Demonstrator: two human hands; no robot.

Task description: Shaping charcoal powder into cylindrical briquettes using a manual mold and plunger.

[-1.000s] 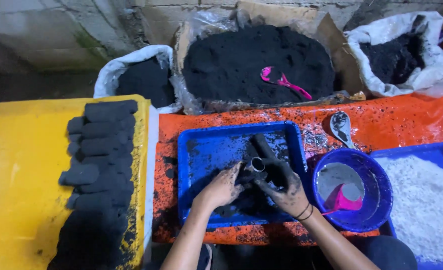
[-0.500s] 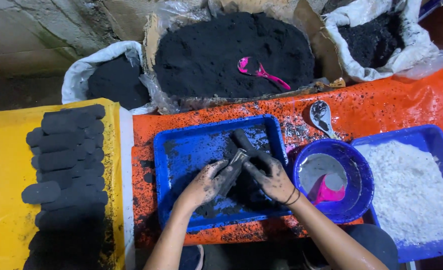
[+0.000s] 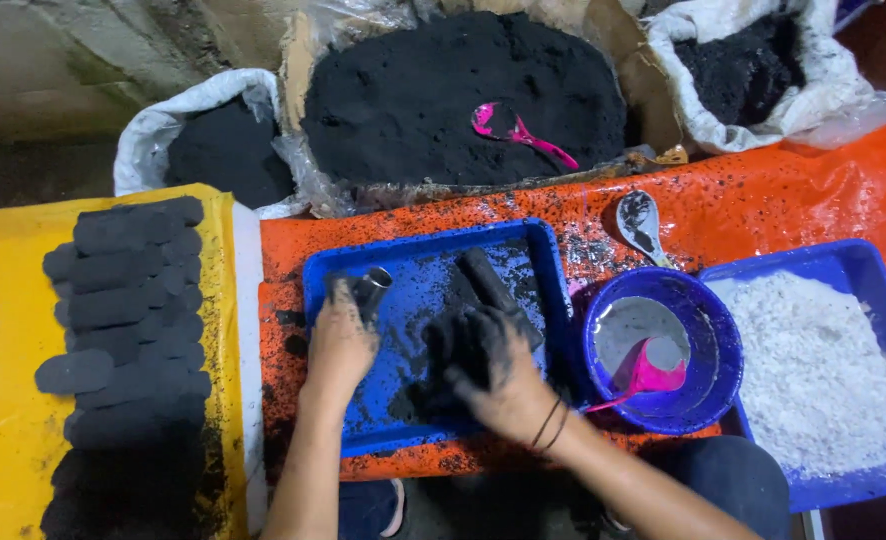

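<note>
A: Left hand (image 3: 338, 340) has its fingers wrapped round the short metal tube (image 3: 371, 290), over the blue tray (image 3: 423, 240).

B: Stiff, slick with soot; grip mid-barrel. Right hand (image 3: 493, 365), fingers curled together, presses the crumbly black charcoal paste (image 3: 443, 345) (soft, messy).

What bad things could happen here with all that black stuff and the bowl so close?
The right hand presses black paste in the blue tray, close beside the blue bowl; an elbow bump might tip it. The left hand has its grip on a metal tube with sooty fingers, so the tube might slip. Black powder could also scatter into the white powder tray at the right, dirtying it.
</note>
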